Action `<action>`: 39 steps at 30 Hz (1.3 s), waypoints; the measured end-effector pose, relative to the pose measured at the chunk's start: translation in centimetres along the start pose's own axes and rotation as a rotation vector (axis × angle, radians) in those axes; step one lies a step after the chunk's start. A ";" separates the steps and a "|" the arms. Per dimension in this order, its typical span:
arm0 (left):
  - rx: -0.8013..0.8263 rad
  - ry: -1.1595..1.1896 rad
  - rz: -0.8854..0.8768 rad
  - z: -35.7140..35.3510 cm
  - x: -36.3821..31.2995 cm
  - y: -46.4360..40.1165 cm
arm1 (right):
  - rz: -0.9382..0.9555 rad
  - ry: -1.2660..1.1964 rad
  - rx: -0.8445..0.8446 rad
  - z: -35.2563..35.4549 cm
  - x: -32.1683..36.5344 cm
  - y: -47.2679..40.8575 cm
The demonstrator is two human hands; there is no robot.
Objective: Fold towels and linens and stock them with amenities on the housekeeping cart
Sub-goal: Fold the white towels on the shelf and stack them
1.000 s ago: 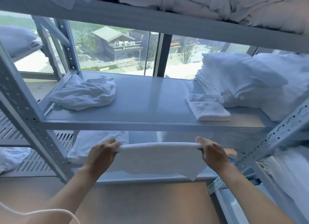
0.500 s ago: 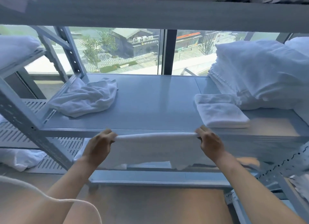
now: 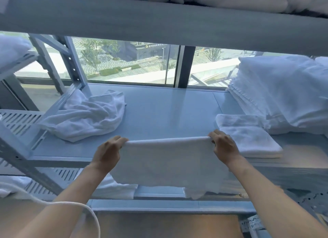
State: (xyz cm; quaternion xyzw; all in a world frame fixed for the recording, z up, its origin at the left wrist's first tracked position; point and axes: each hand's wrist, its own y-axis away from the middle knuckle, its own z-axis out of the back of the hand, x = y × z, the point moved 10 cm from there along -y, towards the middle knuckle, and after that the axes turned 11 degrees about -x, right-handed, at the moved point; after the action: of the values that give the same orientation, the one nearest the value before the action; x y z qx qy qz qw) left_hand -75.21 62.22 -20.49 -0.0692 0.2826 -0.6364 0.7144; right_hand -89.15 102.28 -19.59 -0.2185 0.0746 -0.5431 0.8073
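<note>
L hand [image 3: 106, 153] & R hand [image 3: 224, 146] wide apart, both pinching towel [image 3: 166, 162] top corners, arms outstretched

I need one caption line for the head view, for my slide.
Both hands, left hand and right hand, hold a white towel stretched over the shelf.

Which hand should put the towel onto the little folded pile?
Probably the right hand. It grips the towel at the end right beside the folded pile; the left hand holds the far end, near the crumpled towel.
</note>
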 end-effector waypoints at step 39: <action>0.329 -0.106 -0.178 -15.4 -5.7 1.7 | 0.100 -0.155 0.338 -13.5 5.1 0.9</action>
State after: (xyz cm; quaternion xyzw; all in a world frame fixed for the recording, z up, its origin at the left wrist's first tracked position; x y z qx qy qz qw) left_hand -81.48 71.97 -32.25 -0.0098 0.1296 -0.7301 0.6709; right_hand -91.15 94.22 -31.47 -0.1169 -0.0692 -0.4886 0.8619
